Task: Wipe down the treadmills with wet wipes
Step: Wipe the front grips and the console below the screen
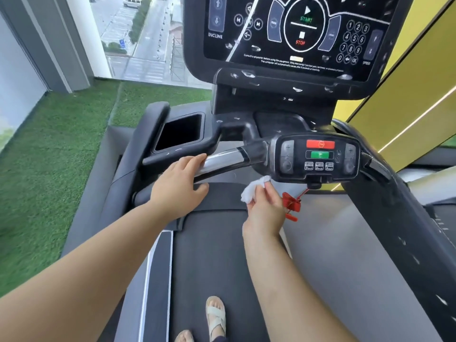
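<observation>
Wiping at control pod (318, 156) lower edge: right hand (265, 208) fingers pinch wet wipe (253, 191); left hand (180, 186) fingers straight, resting on handlebar (227, 159). Next, probably: sweep across buttons.

We record bright, even daylight entering through the window (138, 38) at the upper left. The glossy screen (296, 53) carries small white glare spots and one thin bright streak across its left half. The chrome bar (227, 157) shows a strong highlight. The white wipe (251, 191) is nearly overexposed. Shadows are soft; a faint one lies under the left hand (180, 183). Straight lines bend toward the frame edges. The green turf (49, 181) at the left edge is slightly blurred.
</observation>
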Motion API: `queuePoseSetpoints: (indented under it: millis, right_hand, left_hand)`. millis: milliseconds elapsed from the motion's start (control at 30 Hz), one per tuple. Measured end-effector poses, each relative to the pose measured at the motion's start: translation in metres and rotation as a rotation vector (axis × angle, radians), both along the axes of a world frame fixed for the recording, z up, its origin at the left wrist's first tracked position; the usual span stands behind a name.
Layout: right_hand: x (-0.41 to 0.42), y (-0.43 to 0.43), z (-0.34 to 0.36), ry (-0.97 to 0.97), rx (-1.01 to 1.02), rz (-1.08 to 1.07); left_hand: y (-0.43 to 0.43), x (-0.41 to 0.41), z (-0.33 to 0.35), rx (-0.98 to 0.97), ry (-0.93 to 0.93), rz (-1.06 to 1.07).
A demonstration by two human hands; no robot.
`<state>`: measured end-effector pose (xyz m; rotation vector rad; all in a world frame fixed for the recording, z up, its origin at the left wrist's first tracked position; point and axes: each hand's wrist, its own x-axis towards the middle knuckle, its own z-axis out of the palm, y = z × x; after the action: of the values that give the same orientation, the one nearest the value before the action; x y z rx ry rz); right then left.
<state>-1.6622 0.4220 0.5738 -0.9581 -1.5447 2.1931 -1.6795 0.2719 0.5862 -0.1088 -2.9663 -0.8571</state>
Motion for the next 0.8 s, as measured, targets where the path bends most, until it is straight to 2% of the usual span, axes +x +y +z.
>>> queuePoseSetpoints:
  millis: [100,200,333,433,500,600,700,800]
  right_hand:
    - [-0.012,-0.014,0.023,0.062,-0.316,-0.098]
    - [-0.021,-0.018,0.036,0.061,-0.503,-0.114]
    - [-0.021,-0.030,0.044,0.027,-0.457,-0.151]
    - [-0.016,-0.041,0.041,-0.001,-0.451,-0.088]
    - [-0.012,-0.040,0.039,-0.031,-0.500,-0.011]
    - [-0.015,-0.026,0.041,-0.039,-0.519,-0.014]
    - [-0.025,-0.016,0.042,-0.097,-0.538,-0.032]
    - [-0.028,-0.029,0.036,-0.074,-0.662,-0.039]
  left_hand:
    - [-0.001,0.000,0.001,-0.004,-0.006,-0.013]
    - [-0.002,0.000,0.000,0.000,-0.008,-0.021]
    - [-0.003,0.002,-0.001,0.000,0.007,-0.030]
    - [-0.004,0.000,-0.001,0.015,-0.007,-0.036]
    - [-0.007,-0.002,0.001,0.064,-0.033,-0.055]
    - [-0.018,-0.003,0.002,0.127,-0.055,-0.024]
    - [-0.034,0.003,-0.008,0.084,-0.088,0.094]
    - [-0.045,0.013,-0.020,0.069,-0.129,0.113]
